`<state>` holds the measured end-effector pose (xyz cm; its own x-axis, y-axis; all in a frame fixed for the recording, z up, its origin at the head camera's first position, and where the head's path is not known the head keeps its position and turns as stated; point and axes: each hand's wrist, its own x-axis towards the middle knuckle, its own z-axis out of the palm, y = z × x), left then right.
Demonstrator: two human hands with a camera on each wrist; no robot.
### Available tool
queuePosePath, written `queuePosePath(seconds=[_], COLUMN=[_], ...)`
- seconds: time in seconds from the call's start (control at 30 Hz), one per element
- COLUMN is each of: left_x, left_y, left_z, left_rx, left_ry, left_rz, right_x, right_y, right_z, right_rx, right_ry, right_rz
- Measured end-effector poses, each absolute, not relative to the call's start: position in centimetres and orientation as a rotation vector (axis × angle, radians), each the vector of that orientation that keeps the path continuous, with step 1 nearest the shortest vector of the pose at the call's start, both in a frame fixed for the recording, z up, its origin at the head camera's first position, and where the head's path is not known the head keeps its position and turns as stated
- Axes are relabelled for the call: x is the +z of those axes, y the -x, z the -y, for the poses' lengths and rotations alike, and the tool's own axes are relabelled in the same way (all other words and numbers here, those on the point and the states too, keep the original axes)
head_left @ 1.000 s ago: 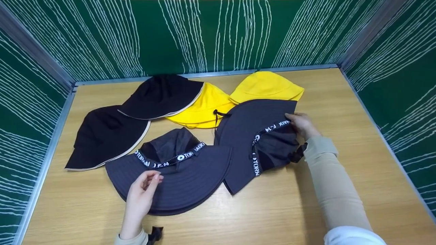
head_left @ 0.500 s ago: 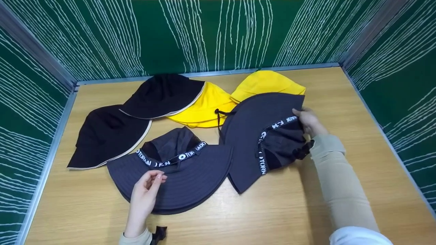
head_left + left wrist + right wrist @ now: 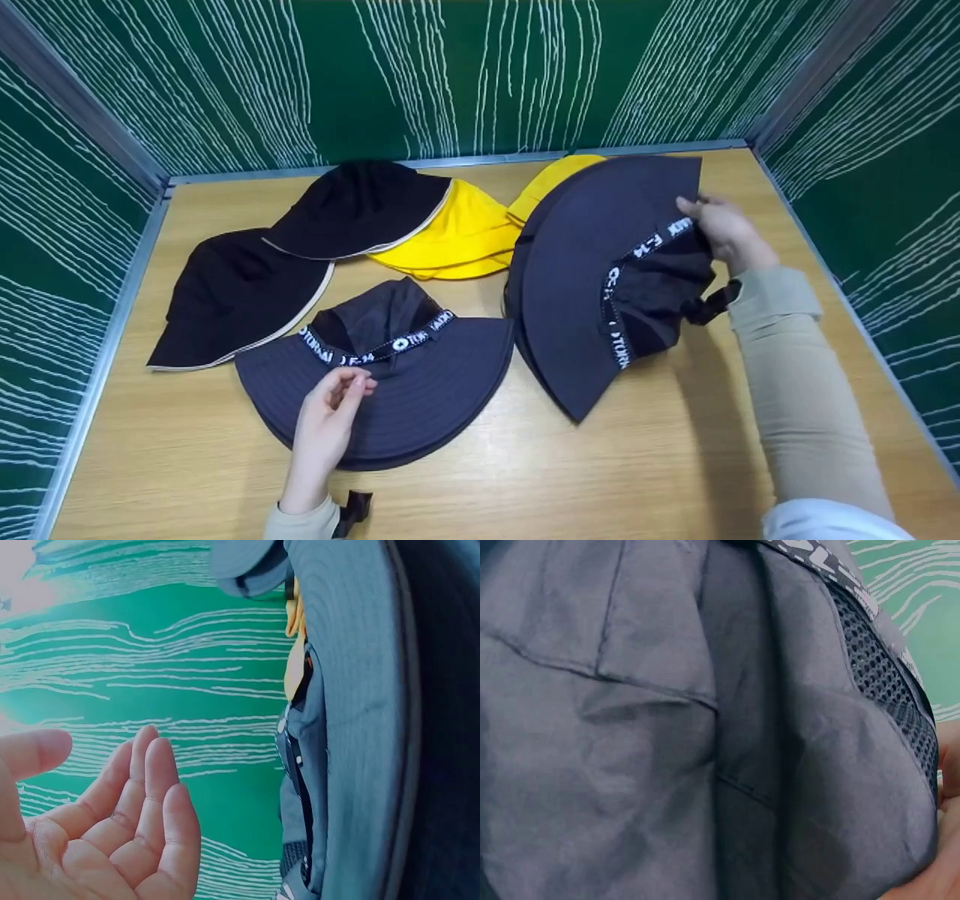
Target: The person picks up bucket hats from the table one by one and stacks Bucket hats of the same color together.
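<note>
Partly, held hat (image 3: 577, 255) hides ylw hat (image 3: 543, 187).

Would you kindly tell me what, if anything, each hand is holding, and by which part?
The right hand holds the rightmost dark gray hat by its brim, next to the lettered band. The left hand holds nothing.
</note>
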<state>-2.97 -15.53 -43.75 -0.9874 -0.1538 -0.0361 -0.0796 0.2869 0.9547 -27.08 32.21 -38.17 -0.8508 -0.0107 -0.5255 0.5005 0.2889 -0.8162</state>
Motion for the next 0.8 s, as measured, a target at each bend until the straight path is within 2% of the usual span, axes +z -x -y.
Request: queuePosePath(seconds=[0.2,0.33,0.57,0.8], left_x=[-43.0,-42.7,-41.8,-41.4], left_y=[4.3,5.7,8.4,9.9], left_z=[14.4,13.1,8.9,5.3], left_rx=[-1.857,-1.858,-2.069,-2.377], left_ry=[-0.114,-0.032,0.131,0.164], left_rz=[2.487,2.474,2.385,2.329], right_x=[-34.9,-33.4,-31.7,-31.5], right_y=[26.9,26.8,25.9,25.2], right_z=[-31.4,-29.7,-25.9,-22.0], right_rx=[-1.747,-1.79,-1.49,-1.235], right_ry=[-0.275,-0.074,0.18,0.413], right_rz=[-2.036,-2.008,-2.149,-2.204])
